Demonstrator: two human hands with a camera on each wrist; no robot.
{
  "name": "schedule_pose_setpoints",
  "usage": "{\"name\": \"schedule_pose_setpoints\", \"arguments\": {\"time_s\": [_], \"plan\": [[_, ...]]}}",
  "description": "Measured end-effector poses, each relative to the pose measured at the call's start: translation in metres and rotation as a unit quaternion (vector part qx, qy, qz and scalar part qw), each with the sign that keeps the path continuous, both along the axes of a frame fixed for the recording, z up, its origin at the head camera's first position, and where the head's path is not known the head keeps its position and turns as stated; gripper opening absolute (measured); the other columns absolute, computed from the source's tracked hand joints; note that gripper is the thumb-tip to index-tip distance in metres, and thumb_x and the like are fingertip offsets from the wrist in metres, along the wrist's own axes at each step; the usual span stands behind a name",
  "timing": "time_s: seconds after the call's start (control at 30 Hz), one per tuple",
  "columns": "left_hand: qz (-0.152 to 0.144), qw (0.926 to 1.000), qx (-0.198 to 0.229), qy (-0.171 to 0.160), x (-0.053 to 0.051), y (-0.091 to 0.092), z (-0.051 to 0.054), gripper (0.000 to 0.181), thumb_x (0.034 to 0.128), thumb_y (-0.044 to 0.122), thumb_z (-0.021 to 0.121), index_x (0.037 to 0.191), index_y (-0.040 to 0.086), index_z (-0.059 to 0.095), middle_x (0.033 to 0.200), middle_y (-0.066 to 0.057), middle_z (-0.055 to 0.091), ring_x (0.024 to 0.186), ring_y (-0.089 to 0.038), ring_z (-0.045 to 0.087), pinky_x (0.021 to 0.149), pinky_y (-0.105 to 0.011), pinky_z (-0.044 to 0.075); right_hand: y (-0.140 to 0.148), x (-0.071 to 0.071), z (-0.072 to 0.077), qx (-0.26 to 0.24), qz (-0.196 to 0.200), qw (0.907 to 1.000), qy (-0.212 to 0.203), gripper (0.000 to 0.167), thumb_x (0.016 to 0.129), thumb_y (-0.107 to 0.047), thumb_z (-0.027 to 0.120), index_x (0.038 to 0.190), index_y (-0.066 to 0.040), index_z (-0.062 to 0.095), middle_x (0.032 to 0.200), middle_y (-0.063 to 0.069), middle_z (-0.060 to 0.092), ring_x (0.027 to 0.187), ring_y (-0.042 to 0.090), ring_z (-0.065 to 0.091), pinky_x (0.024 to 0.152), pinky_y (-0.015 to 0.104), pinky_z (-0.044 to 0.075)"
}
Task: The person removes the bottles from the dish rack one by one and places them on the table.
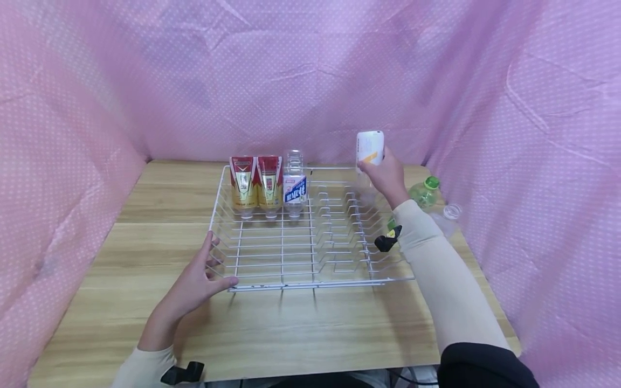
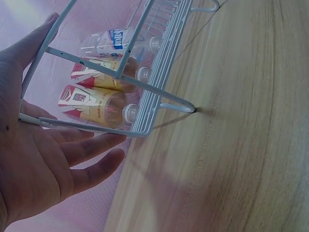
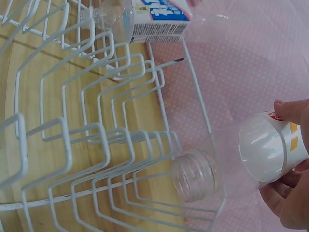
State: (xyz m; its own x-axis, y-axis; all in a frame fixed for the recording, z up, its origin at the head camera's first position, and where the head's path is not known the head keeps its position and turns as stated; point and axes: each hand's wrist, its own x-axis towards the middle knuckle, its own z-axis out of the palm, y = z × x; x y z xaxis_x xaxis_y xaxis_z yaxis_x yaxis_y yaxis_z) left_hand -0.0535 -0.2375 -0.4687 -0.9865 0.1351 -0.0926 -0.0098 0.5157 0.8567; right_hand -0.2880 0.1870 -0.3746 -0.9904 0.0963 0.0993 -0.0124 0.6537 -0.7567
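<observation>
My right hand (image 1: 386, 173) grips a clear plastic bottle (image 1: 370, 145) with a white label, held neck down over the back right of a white wire dish rack (image 1: 296, 285). Its uncapped neck (image 3: 193, 176) shows close to the rack's wires in the right wrist view. At the rack's front left corner rests my left hand (image 1: 194, 283), thumb on the front rail, fingers fairly straight along the side. Two bottles with red and gold labels (image 1: 243, 183) (image 1: 269, 183) and one with a blue and white label (image 1: 294, 188) stand neck down in the rack's back left.
Right of the rack, partly behind my right forearm, are a green bottle (image 1: 424, 193) with a green cap and a clear bottle (image 1: 447, 218). Pink dotted cloth (image 1: 310, 81) hangs around the wooden table (image 1: 310, 334) at the back and both sides.
</observation>
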Motion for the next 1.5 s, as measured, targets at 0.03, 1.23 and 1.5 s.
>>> {"name": "schedule_pose_setpoints", "arguments": {"time_s": [0.03, 1.23, 1.5], "plan": [[0.000, 1.0000, 0.002, 0.000, 0.000, 0.000, 0.000, 0.123, 0.0836, 0.041, 0.083, 0.162, 0.018, -0.010, 0.162, -0.018, 0.022, 0.124, -0.041, 0.048, 0.082, -0.040, 0.053, -0.001, 0.001, 0.002, 0.003, -0.001, 1.0000, 0.002, 0.069, 0.088, -0.037, 0.075, 0.140, -0.002, 0.047, 0.122, 0.018, 0.062, 0.104, 0.032, 0.061, 0.087, 0.045, 0.055], [-0.008, 0.9996, -0.026, 0.012, 0.000, -0.001, 0.003, 0.122, 0.0855, 0.043, 0.081, 0.161, 0.014, -0.010, 0.163, -0.020, 0.020, 0.127, -0.043, 0.047, 0.091, -0.056, 0.051, -0.007, 0.038, 0.053, -0.058, -0.009, 0.9907, 0.123, 0.077, 0.085, -0.030, 0.081, 0.147, -0.004, 0.043, 0.124, 0.017, 0.064, 0.109, 0.025, 0.062, 0.093, 0.038, 0.055], [-0.010, 0.9995, -0.029, 0.010, -0.002, -0.001, 0.002, 0.122, 0.0857, 0.044, 0.080, 0.161, 0.014, -0.011, 0.163, -0.020, 0.020, 0.128, -0.043, 0.047, 0.093, -0.057, 0.050, -0.010, 0.043, 0.057, -0.063, -0.007, 0.9900, 0.126, 0.078, 0.086, -0.031, 0.081, 0.149, -0.007, 0.042, 0.129, 0.016, 0.062, 0.115, 0.024, 0.061, 0.096, 0.038, 0.054]]}}
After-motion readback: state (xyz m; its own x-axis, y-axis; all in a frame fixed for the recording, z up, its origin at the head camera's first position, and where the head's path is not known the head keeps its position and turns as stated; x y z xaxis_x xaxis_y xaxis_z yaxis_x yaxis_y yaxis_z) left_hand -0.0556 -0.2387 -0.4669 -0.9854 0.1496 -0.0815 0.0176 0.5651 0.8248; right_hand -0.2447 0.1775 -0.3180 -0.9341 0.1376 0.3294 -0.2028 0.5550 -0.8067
